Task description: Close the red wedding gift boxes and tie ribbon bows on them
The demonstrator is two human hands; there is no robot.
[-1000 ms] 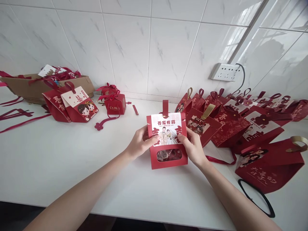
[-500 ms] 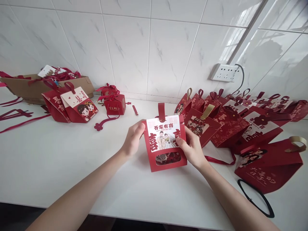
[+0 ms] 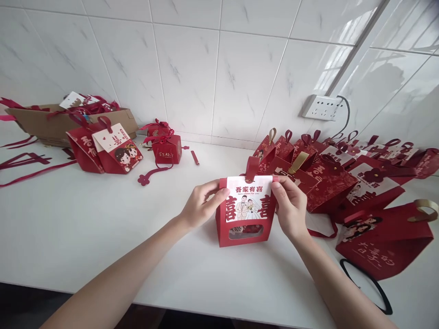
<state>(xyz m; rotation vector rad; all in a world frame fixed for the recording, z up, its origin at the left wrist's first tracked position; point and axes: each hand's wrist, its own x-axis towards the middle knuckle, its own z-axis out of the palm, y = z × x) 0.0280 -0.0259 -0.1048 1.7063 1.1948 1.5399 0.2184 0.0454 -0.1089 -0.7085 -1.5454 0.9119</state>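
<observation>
A red gift box (image 3: 245, 233) with a white card front, a printed couple, an oval window and a red strap loop on top stands upright on the white table. My left hand (image 3: 205, 204) pinches its upper left corner, thumb on the front. At the upper right corner, my right hand (image 3: 291, 204) grips the edge between thumb and fingers, which are partly behind the box. Red and dark trinkets show dimly through the window.
Many red gift boxes (image 3: 329, 183) crowd the right side, with a black loop (image 3: 368, 278) near the front. At left are a cardboard box (image 3: 41, 125) of ribbons, two red bags (image 3: 113, 153) and small red boxes (image 3: 169, 151). A socket (image 3: 322, 108) is on the tiled wall.
The gift box has shifted right and now stands more upright. Both hands have moved to its upper corners; my right hand has left the front of the card. The view has shifted slightly.
</observation>
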